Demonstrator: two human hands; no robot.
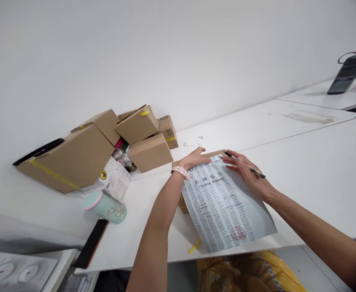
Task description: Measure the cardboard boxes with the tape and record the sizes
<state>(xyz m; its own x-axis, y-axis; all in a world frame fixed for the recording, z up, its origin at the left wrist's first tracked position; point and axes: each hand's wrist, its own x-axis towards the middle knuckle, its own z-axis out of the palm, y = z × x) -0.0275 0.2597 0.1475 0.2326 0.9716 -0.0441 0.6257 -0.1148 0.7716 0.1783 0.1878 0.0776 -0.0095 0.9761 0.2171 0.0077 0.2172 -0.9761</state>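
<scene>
A printed sheet [218, 207] headed "Testing Report", with a red round stamp low on it, lies tilted over a brown cardboard piece [216, 154] at the table's front edge. My left hand [195, 159], with a pink band at the wrist, rests across the sheet's upper left edge, fingers stretched out. At the upper right of the sheet, my right hand [246, 172] has a pen [256, 172] tucked in its fingers, its dark end sticking out past the knuckles. Most of the cardboard is hidden under the paper. A yellow strip [195, 246] pokes out below the sheet.
Several cardboard boxes [150, 152] are stacked at the left against the wall. Before them stand a white carton [115, 178] and a mint-green cup [109, 207]. A black flat object [92, 243] lies at the left edge. A dark bottle [348, 73] stands far right.
</scene>
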